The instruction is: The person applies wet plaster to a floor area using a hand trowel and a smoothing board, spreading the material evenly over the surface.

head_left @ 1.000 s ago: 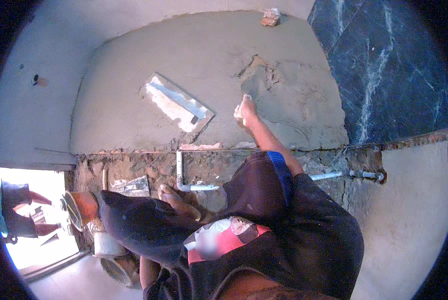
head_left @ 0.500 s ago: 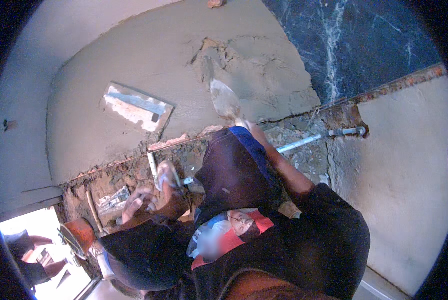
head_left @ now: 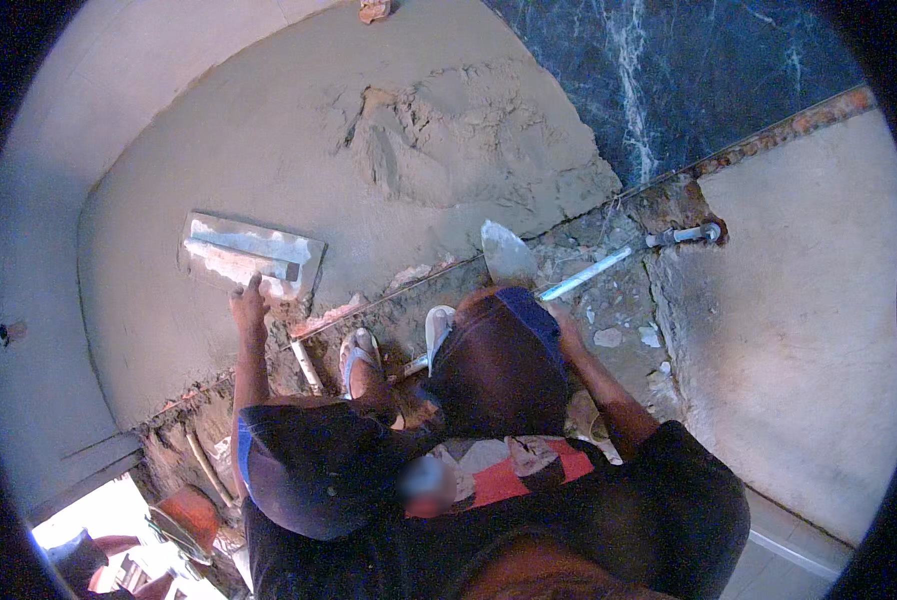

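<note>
My left hand [head_left: 252,303] reaches over the wet mortar [head_left: 258,140], index finger stretched out at the lower edge of a flat rectangular plastering trowel [head_left: 258,254]. That trowel lies on the smoothed surface, its bar handle up and pale mortar smeared on its plate; my hand is not closed round it. Beyond my right knee shows the pointed blade of a mason's trowel [head_left: 507,254], low over the front edge of the mortar. My right hand [head_left: 560,318] holds it beside the knee, which hides the handle and most of the fingers.
Rough mortar is heaped [head_left: 438,130] ahead, next to a dark blue marbled slab [head_left: 668,80]. A white pipe [head_left: 593,272] crosses the rubble strip near my sandalled foot [head_left: 361,355]. An orange container [head_left: 190,515] stands at lower left. A brick piece [head_left: 374,10] lies far off.
My left hand has gone from beside my foot up to the plastering trowel. My right hand has drawn the mason's trowel back off the mortar heap toward my knee.
</note>
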`<action>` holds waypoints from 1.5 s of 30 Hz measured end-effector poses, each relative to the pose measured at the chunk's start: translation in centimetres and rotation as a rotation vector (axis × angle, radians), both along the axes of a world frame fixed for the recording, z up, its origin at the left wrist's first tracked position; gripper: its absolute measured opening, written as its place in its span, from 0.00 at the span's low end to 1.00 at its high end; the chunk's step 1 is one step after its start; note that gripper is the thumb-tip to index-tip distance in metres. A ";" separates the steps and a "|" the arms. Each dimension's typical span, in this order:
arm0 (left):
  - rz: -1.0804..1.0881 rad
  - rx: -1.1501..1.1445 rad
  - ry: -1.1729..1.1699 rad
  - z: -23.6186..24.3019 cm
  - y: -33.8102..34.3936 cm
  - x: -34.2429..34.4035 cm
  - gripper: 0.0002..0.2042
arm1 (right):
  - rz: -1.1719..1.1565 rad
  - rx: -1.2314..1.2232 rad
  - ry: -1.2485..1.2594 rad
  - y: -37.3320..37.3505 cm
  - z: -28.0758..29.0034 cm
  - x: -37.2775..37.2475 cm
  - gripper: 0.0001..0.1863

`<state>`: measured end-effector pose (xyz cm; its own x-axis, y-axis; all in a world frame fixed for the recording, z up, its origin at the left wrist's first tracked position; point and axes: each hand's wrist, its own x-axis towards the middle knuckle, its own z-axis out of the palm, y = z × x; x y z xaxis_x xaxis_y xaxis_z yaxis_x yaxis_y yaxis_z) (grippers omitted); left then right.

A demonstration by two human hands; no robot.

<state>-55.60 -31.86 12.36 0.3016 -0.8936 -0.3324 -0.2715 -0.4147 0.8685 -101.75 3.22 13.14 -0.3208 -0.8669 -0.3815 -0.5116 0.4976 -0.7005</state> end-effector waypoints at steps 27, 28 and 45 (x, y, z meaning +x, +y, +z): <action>0.344 0.001 0.178 -5.8 -9.1 -3.3 0.08 | -0.126 0.300 0.475 -21.6 0.6 -12.9 0.23; 0.396 0.004 0.259 -6.1 -9.1 -3.4 0.08 | -0.102 0.285 0.482 -21.6 0.7 -13.5 0.22; 0.098 -0.313 0.038 3.1 -6.3 -1.2 0.17 | -0.465 0.144 0.011 -17.5 -4.3 -26.0 0.26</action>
<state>-56.76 -38.20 15.47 0.3838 -0.9216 -0.0586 -0.2090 -0.1485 0.9666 -127.73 -14.30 8.86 -0.6660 -0.5696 -0.4817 -0.2191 0.7666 -0.6035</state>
